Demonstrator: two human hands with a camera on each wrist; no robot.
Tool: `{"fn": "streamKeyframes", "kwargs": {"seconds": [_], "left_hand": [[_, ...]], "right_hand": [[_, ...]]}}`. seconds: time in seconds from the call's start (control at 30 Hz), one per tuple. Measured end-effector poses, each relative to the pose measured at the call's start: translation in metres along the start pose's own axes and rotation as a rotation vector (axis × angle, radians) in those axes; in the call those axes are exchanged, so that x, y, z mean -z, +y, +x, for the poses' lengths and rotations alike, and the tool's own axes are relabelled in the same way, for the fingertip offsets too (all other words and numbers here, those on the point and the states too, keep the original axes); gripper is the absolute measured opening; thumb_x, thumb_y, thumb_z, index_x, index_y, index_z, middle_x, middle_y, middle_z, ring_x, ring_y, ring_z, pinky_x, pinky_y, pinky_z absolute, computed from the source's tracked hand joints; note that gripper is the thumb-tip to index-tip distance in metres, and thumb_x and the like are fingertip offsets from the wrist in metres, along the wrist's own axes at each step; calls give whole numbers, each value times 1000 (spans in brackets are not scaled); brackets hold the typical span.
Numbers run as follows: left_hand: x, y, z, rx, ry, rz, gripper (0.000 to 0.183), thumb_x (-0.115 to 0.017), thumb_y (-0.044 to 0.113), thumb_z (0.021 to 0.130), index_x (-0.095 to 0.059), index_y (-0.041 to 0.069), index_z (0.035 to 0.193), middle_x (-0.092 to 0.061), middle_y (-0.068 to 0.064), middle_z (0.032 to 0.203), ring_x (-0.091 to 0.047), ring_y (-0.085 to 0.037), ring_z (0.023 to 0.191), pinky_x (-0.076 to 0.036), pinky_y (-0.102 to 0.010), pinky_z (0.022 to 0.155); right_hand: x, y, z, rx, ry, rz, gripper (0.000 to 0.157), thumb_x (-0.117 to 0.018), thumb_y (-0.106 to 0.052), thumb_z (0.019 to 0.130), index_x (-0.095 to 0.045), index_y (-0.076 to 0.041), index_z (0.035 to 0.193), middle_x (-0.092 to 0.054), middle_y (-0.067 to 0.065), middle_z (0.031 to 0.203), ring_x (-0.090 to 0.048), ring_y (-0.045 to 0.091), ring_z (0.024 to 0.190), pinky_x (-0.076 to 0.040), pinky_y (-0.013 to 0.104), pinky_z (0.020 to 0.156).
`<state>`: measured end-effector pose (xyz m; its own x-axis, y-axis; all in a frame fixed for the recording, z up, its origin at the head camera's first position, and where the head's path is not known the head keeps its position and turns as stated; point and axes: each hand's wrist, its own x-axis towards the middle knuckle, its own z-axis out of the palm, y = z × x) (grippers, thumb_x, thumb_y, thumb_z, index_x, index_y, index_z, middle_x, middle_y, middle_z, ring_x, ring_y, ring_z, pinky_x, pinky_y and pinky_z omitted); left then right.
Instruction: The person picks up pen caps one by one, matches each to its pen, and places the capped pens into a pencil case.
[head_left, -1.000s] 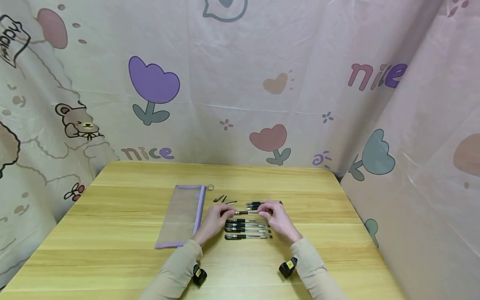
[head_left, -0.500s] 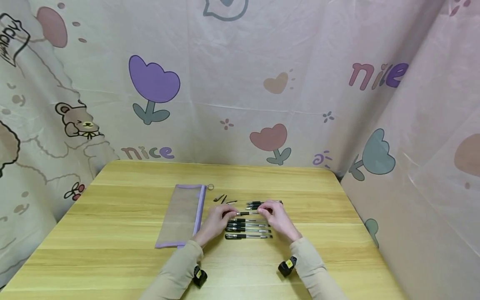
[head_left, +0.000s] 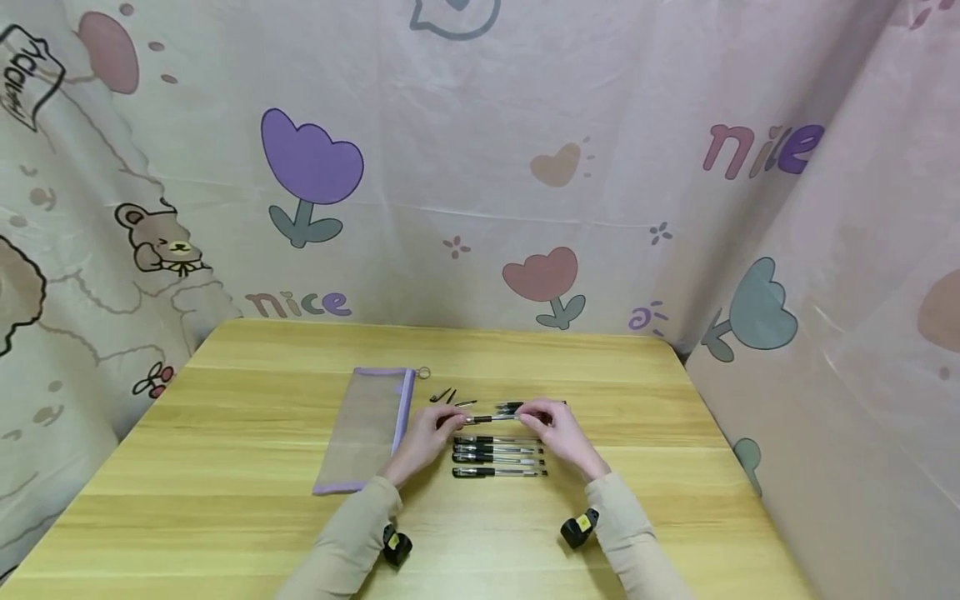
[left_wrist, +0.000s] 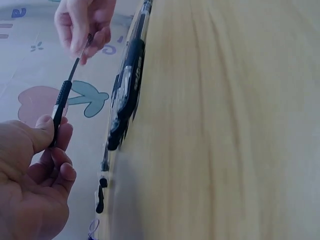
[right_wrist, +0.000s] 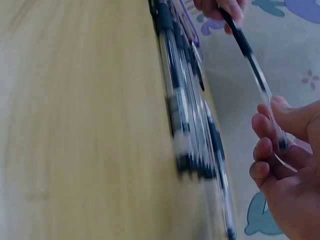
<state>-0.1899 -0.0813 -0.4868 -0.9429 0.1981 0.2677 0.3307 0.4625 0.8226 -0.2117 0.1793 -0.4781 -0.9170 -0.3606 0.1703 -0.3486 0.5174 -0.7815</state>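
Observation:
Both hands hold one clear-barrelled gel pen [head_left: 491,418] with a black grip, raised over the table. My left hand [head_left: 426,437] pinches its black front end between thumb and fingers, as the left wrist view shows. At the rear end, my right hand [right_wrist: 295,142] pinches the clear barrel close to the dark end plug. Below the hands lies a row of several similar gel pens [head_left: 498,458], side by side with their black capped ends to the left. Beyond the right hand, more black pens [head_left: 507,407] lie partly hidden behind it.
A mesh zip pouch [head_left: 363,429] with purple edging lies flat left of the pens, its ring [head_left: 423,372] at the far corner. Several small dark pieces [head_left: 450,397] lie beyond the left hand. A printed curtain [head_left: 450,167] hangs behind the table [head_left: 225,467].
Both hands have lifted the gel pen slightly, away from the row. The pens on the table and the pouch stay where they were; the head view has shifted a little.

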Motion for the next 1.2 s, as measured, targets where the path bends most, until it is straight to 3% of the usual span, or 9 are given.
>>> {"fn": "streamKeyframes", "kwargs": {"seconds": [0.33,0.63,0.73,0.97,1.2], "left_hand": [[1,-8,1,13,-30,61,16,-65,7,95,-75,6,108,-76,-11,110,-70,-26,100,-57,-34,88],[-2,-6,3,64,-11,99,13,-69,5,92,-74,6,104,-76,-8,102,-66,-17,88,-53,-27,79],[-4,-5,5,57,-12,134,10,-70,3,91,-74,5,99,-75,-7,96,-66,-18,85,-54,-30,78],[-10,-8,7,36,-13,196,8,-72,2,87,-75,8,92,-74,-7,95,-64,-26,97,-48,-47,96],[-10,-7,10,16,-40,232,8,-72,1,86,-76,7,90,-75,-8,96,-64,-29,99,-48,-49,97]], "right_hand": [[12,15,-9,-59,13,-3,17,-66,-9,95,-74,-7,110,-72,12,112,-62,11,91,-51,20,78],[14,24,-9,-55,12,17,13,-70,-6,91,-72,-3,103,-74,13,99,-65,13,83,-53,19,74],[13,25,-9,-42,11,-13,11,-71,-6,90,-72,-3,101,-74,12,97,-65,14,84,-53,19,75],[12,27,-7,-33,2,-123,6,-74,-7,88,-74,-8,94,-72,4,93,-58,9,81,-48,19,73],[11,29,-5,-36,-20,-198,5,-74,-7,87,-73,-6,92,-68,1,86,-51,6,73,-45,19,66]]}}
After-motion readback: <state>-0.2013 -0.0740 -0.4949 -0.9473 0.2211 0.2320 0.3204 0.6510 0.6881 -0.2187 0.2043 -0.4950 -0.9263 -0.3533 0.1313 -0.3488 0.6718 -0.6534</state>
